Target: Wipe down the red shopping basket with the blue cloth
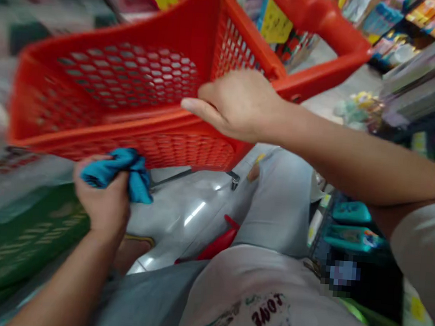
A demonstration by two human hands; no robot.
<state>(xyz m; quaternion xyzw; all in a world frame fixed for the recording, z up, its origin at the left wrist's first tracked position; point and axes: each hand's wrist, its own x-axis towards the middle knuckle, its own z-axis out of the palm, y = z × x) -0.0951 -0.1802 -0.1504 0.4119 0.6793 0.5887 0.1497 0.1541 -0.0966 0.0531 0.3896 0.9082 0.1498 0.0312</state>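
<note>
A large red plastic shopping basket (208,36) with honeycomb holes in its sides fills the upper middle of the head view, tilted. My right hand (241,102) is closed over its near rim, with the thumb lying along the inner side. Below the same side, my left hand (104,189) grips a crumpled blue cloth (121,168) close to the basket's lower wall. Whether the left hand also touches the basket I cannot tell. The basket's handle (326,21) rises at the upper right. No goods show inside the basket.
Shelves of packaged goods (351,234) run close along my right side. A green box with pale lettering (26,248) stands at the left. Under the basket is a shiny tiled floor (188,201), with a red object (221,241) by my legs.
</note>
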